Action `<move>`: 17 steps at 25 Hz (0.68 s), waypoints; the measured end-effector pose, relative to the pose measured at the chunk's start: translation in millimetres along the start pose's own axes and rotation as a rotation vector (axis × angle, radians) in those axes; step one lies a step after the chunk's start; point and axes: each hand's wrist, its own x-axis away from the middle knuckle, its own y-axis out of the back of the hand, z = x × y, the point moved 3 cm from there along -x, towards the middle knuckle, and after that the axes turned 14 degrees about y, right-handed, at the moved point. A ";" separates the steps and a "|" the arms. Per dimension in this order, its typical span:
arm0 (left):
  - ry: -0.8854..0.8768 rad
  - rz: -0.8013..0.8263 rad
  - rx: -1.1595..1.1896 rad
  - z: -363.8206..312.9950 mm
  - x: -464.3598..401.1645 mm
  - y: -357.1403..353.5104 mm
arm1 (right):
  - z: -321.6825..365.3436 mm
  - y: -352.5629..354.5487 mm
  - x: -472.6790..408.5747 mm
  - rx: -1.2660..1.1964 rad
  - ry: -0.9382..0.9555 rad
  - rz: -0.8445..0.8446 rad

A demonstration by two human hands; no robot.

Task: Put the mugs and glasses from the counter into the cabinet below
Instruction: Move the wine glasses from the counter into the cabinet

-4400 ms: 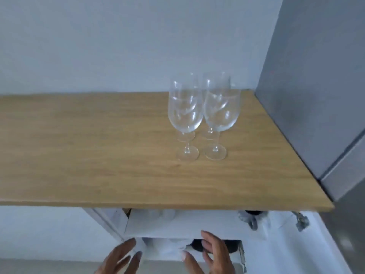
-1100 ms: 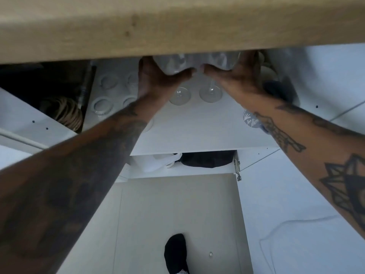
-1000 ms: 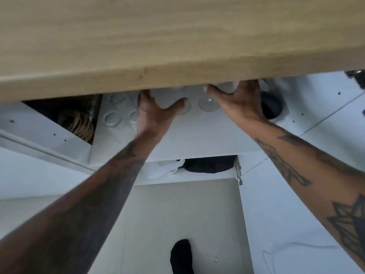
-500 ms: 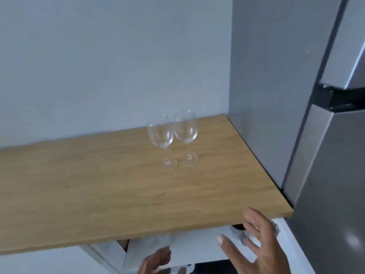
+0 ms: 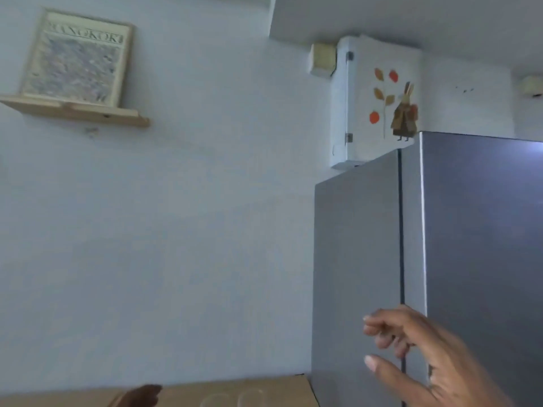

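Camera is tilted up; most of the frame is the pale blue-grey wall (image 5: 191, 230).

Right hand (image 5: 426, 362) is raised at lower right, in front of the tall grey metal fridge (image 5: 470, 259). Its fingers (image 5: 382, 324) are loosely curled and spread, the thumb (image 5: 379, 366) held apart below them. Nothing is in its grasp.

Left hand (image 5: 141, 397): only a sliver shows at the bottom edge, over the light wooden counter (image 5: 279, 390). Can't tell how open it is or whether it holds anything.

Two clear wine glasses (image 5: 232, 400) stand on the counter at bottom centre, only the rims in frame, side by side, blurred. They sit between the two hands and neither hand touches them. The cabinet is out of frame.

Background:
- Small light wooden wall shelf (image 5: 76, 113), upper left, with a framed cream print (image 5: 76, 58) leaning on it.
- White wall-mounted box with leaf and rabbit stickers (image 5: 379, 101) just above the fridge top.
- Small beige box (image 5: 321, 59) touching its left side.
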 end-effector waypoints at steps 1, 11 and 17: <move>-0.068 -0.085 -0.046 0.0 1.7 17.1 | -9.4 -23.2 3.4 -0.061 -0.082 0.096; -0.007 -0.215 -0.744 73.2 -114.6 -19.0 | -180.2 -347.2 103.2 -0.015 -0.859 0.476; 0.086 -0.080 -0.502 133.6 -154.0 -34.2 | -213.9 -382.7 144.4 -0.161 -0.893 0.244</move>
